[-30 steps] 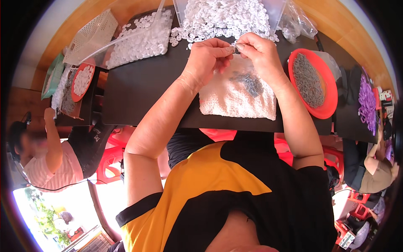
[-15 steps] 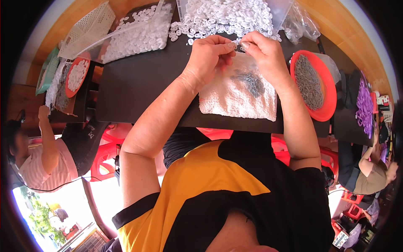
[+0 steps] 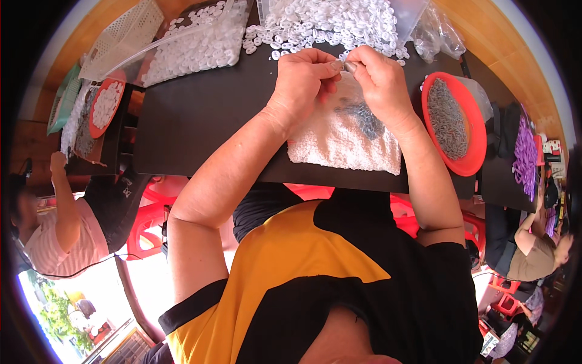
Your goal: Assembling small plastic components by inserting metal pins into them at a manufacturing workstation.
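Fingertips almost meeting, my left hand and my right hand are both closed in a pinch above the far edge of a pale towel. Whatever sits between the fingertips is tiny and mostly covered by them, so I cannot make it out. A small heap of grey metal-looking pieces lies on the towel, just below my right hand. Beyond my hands, many white oval pieces with slots spill out of a clear plastic bin onto the dark table.
At right stands a red bowl of grey pieces. Clear bags lie far right, and a clear container of white ovals far left. Purple pieces lie on another table. People sit at both sides.
My fingertips have come slightly closer together, and the small pale piece that showed between them is now mostly covered. Otherwise my arms keep nearly the same place.
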Demonstrator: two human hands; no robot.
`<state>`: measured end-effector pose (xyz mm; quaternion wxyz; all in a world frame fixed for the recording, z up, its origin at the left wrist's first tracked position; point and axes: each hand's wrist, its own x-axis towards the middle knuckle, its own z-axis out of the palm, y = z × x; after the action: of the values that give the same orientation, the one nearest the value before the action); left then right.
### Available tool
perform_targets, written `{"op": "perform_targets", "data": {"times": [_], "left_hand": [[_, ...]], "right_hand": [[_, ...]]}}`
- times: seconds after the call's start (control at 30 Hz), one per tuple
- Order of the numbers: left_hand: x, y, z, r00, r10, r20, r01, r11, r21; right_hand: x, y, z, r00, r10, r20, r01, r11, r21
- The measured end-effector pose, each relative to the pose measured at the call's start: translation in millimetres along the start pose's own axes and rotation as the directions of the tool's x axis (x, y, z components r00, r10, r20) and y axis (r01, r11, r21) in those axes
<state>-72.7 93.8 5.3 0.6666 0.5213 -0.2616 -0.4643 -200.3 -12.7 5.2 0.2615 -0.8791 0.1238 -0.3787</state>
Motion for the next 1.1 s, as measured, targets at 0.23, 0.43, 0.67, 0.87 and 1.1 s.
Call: {"op": "perform_targets", "data": {"times": [0.23,0.43,0.67,0.87,1.1], "left_hand": [[-2.0,-2.6,3.3,0.996,0.001,-0.093,-0.01,0.995,-0.099],[1.8,1.6,-2.4,0.998,-0.035,-0.053,0.033,0.999,-0.041],[4.5,2.7,-3.5,0.999,0.044,-0.005,-0.043,0.984,0.173],[6.0,0.8,-4.7,0.999,0.025,-0.025,-0.02,0.982,0.19],[7.1,-4.1,-5.5,0.997,0.076,0.002,-0.074,0.965,0.252]], "right_hand": [[0.8,-4.2,11.4,0.992,-0.083,-0.094,0.085,0.996,0.023],[0.4,1.4,2.6,1.0,-0.012,-0.007,0.012,1.0,-0.028],[1.5,2.4,-7.1,0.999,0.022,0.04,-0.019,0.998,-0.064],[1.0,2.1,-6.6,0.996,0.018,0.089,-0.014,0.999,-0.047],[-1.8,4.2,-0.8,0.996,-0.003,0.089,0.012,0.995,-0.097]]}}
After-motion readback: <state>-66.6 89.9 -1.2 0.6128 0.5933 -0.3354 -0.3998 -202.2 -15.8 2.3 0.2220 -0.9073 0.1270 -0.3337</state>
